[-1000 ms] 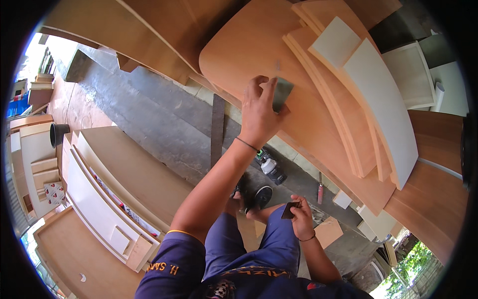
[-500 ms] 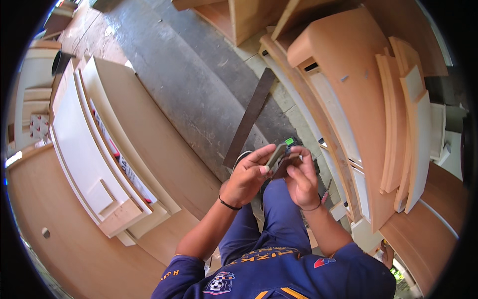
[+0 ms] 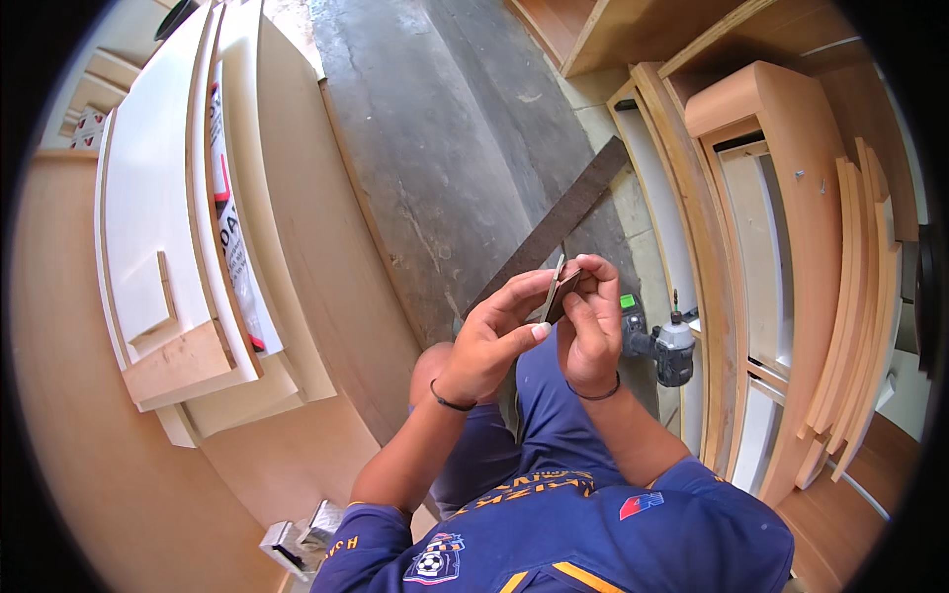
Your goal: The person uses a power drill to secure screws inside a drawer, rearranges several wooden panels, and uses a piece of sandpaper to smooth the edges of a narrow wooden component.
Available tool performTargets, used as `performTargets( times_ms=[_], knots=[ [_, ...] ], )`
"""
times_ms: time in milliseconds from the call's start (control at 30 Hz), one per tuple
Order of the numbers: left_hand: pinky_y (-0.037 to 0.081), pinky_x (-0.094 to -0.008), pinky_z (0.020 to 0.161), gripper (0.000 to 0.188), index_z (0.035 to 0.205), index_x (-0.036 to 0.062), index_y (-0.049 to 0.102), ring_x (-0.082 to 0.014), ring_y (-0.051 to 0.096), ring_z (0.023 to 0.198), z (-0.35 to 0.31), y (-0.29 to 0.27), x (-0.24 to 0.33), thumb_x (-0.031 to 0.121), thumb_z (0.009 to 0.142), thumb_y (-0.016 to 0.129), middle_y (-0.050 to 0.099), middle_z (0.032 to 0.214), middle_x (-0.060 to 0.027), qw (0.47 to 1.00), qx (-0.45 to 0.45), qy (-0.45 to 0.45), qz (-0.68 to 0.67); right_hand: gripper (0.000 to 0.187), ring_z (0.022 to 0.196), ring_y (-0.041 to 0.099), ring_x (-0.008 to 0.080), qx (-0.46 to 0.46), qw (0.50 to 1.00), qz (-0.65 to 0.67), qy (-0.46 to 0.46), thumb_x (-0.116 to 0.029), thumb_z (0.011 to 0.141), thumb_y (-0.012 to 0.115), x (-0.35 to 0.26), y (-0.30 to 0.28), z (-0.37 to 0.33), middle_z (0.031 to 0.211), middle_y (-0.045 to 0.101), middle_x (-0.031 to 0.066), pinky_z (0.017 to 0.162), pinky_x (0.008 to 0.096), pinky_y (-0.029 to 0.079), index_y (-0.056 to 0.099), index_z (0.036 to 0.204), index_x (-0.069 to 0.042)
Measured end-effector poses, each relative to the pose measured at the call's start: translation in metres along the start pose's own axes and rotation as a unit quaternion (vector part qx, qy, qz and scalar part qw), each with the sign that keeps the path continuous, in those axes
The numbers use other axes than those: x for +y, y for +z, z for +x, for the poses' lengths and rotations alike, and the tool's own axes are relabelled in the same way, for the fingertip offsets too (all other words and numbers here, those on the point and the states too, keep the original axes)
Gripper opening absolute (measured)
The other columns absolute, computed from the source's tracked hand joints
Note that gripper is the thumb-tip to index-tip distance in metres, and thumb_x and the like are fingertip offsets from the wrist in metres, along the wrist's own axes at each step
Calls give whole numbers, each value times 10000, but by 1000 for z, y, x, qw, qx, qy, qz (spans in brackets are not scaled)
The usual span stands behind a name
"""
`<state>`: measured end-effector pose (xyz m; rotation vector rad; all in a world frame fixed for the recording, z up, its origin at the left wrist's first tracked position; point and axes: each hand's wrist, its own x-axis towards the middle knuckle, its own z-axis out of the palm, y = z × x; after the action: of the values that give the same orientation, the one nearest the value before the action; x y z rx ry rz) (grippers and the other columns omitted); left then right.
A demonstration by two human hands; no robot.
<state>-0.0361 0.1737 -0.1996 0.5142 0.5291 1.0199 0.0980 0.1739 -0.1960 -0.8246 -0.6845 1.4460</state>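
My left hand pinches a thin pale flat piece, seen nearly edge-on, between thumb and fingers. My right hand grips a small dark brown flat piece right beside it. The two pieces stand at a narrow angle, close together above my knees; whether they are joined I cannot tell. My fingers cover much of both. Just right of my right hand, a cordless drill rests with its bit pointing up, and a green patch shows on its dark base.
A long dark brown strip lies slantwise on the grey floor. Stacked pale panels stand on the left. Wooden cabinet frames and leaning curved boards line the right. Two small screws are on a cabinet face.
The view has shifted, bringing the whole drill into sight. In my hands the two flat pieces have turned more upright and edge-on. Both hands keep their grip.
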Motion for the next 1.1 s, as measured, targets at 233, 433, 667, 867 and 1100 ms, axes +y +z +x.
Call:
performTargets(
  times_ms=[233, 433, 667, 867, 1100],
  knots=[
    [313, -328, 1066, 535, 1338, -52, 407, -203, 418, 1269, -28, -10, -17, 7, 846, 607, 456, 1340, -100, 998, -29, 52, 18, 387, 1101, 489, 138, -75, 994, -12, -82, 59, 901, 398, 29, -13, -24, 1170, 508, 81, 985, 289, 365, 369, 1280, -15],
    [423, -293, 910, 471, 1304, -55, 432, -162, 546, 1061, -43, 2, -33, 10, 848, 530, 564, 1186, -104, 997, 54, 43, 35, 416, 1018, 558, 147, -11, 999, 42, 2, 39, 895, 491, 25, -19, -36, 1095, 571, 90, 915, 288, 447, 374, 1290, -17],
    [430, -319, 861, 519, 1246, -13, 483, -162, 536, 962, -38, 5, -28, 85, 737, 450, 581, 1086, -74, 998, 65, 5, -17, 466, 980, 606, 220, -25, 985, 121, 119, 18, 892, 522, 9, -38, -31, 1086, 597, 139, 829, 372, 507, 335, 1311, -64],
    [407, -246, 762, 399, 1223, -1, 474, -91, 501, 865, -41, -2, -27, 131, 855, 551, 548, 1009, -25, 993, 111, 26, -13, 438, 984, 610, 275, -56, 971, 185, 143, 14, 900, 501, 22, -25, -35, 1070, 605, 147, 761, 398, 526, 353, 1301, -83],
    [419, -244, 748, 395, 1220, 3, 459, -114, 532, 926, -54, -17, -27, 205, 893, 551, 559, 1071, -43, 978, 170, 32, 112, 365, 981, 611, 235, -44, 981, 167, 92, 42, 899, 485, 46, -23, -28, 1073, 596, 125, 741, 397, 538, 429, 1244, -67]
  ],
)
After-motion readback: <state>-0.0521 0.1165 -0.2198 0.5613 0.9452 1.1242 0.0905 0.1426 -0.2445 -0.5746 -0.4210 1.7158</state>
